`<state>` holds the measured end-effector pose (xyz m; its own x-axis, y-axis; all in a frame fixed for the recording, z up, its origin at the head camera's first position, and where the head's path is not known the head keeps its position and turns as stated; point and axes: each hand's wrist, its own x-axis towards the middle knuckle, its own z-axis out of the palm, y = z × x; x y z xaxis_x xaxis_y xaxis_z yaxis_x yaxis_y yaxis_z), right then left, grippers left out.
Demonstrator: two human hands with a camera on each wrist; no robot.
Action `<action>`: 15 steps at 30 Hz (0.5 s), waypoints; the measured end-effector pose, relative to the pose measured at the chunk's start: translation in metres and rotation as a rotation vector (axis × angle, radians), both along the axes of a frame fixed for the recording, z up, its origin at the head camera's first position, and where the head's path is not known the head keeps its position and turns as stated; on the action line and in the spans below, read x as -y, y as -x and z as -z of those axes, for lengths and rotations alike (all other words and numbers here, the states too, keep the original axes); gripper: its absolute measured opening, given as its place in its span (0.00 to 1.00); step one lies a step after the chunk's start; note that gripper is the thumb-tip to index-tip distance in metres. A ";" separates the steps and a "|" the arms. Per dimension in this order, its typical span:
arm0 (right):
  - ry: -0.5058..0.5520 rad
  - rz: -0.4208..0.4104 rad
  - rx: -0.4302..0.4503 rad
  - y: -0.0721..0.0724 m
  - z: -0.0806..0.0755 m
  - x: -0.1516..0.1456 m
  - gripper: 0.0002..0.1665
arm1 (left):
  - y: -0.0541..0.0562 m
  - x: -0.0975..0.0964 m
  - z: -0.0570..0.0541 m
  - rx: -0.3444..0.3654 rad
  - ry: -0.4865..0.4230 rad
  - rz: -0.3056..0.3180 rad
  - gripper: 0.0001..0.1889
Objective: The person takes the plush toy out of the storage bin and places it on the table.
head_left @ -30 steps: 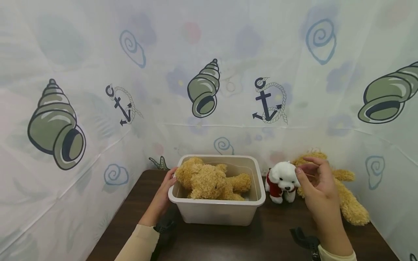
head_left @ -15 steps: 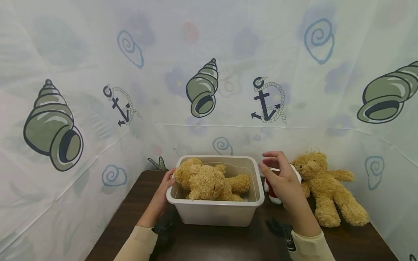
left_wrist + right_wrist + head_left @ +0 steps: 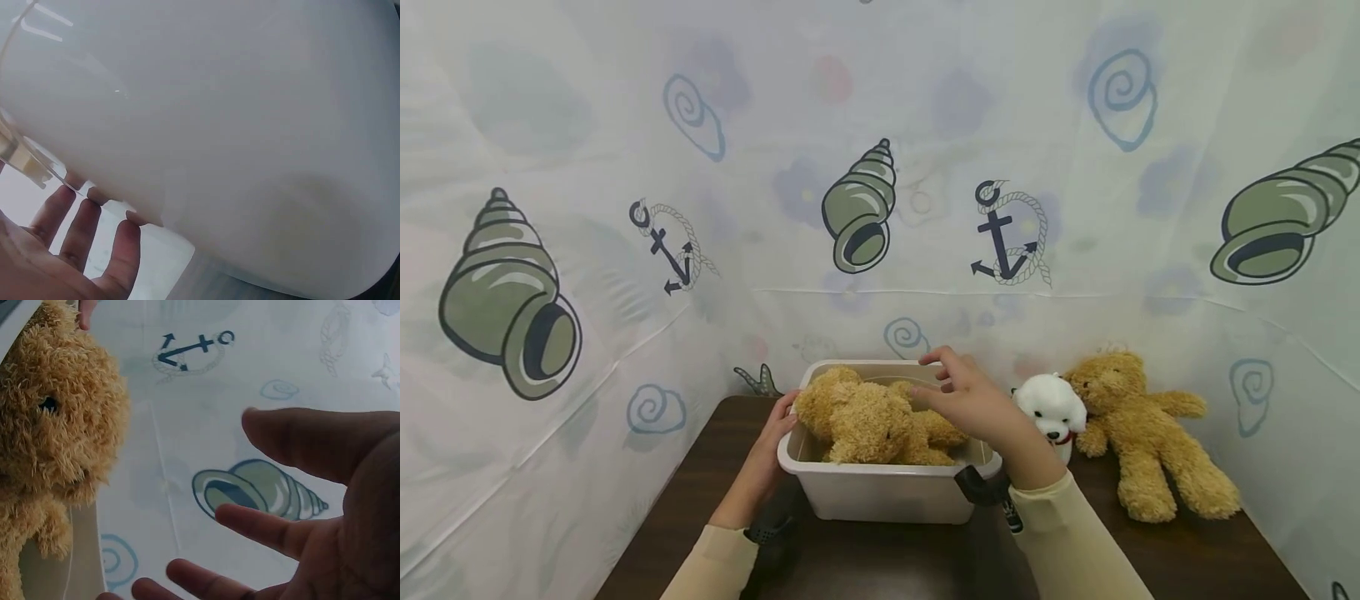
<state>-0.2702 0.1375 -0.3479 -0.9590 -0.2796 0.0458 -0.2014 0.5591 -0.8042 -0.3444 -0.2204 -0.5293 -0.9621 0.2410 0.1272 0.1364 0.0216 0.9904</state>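
Note:
The cream plastic bin (image 3: 887, 493) stands on the table with fuzzy tan teddy bears (image 3: 868, 425) lying in it. My left hand (image 3: 769, 442) touches the outside of its left wall near the rim. In the left wrist view, the fingers (image 3: 80, 234) reach out fairly straight, their tips against the smooth wall. Above the bin's right half is my right hand (image 3: 973, 400), holding nothing. Its thumb and fingers are spread in the right wrist view, apart from the bear's head (image 3: 59, 419) there. How the bears overlap inside the bin is partly hidden.
Right of the bin sits a white plush dog (image 3: 1051, 404), partly behind my right forearm. Beside it another teddy bear (image 3: 1142, 433) leans at the back right. The dark wooden table (image 3: 887, 558) is bounded by a patterned cloth (image 3: 760, 200) behind and at both sides.
My right hand has moved left, from in front of the plush toys to above the bin, uncovering the bear at the right. The left hand stays at the bin's side.

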 end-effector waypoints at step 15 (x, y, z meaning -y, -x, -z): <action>-0.107 -0.101 0.082 0.029 -0.001 0.043 0.40 | 0.001 -0.001 0.001 0.020 -0.022 -0.012 0.29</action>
<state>-0.2987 0.0942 -0.3472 -0.9250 -0.3740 -0.0666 -0.1972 0.6225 -0.7574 -0.3455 -0.2197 -0.5304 -0.9673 0.2273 0.1130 0.1164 0.0015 0.9932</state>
